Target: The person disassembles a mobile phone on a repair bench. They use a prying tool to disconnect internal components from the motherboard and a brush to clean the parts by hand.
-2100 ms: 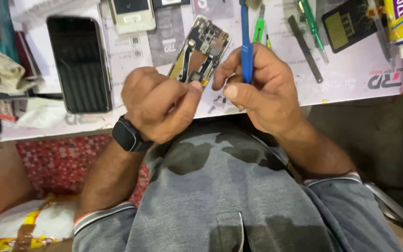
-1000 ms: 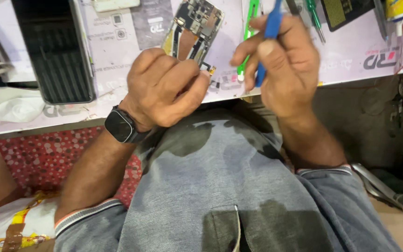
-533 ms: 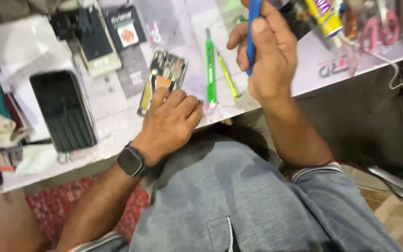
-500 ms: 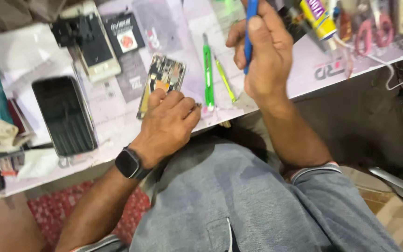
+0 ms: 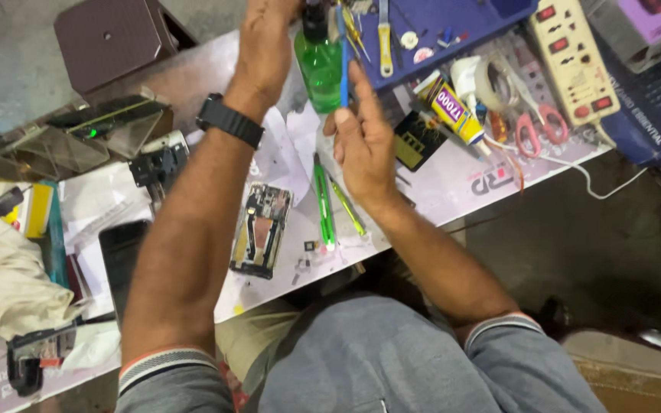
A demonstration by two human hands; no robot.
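My right hand holds a thin blue tool upright, its tip beside a green bottle at the far side of the worktable. My left hand, a black watch on its wrist, reaches to the bottle's black top and closes around it. An opened phone body with bare circuit boards lies flat on the white mat near the table's front edge, untouched. Two green-handled tools lie just right of it.
A glue tube, red scissors, tape roll and a power strip sit at the right. A blue tray holds small tools. A dark phone screen, cloth and other phone parts crowd the left.
My left hand has let go of the opened phone and reached forward to the green bottle. My right hand carried the blue tool forward too. The view has swung toward the table's far side.
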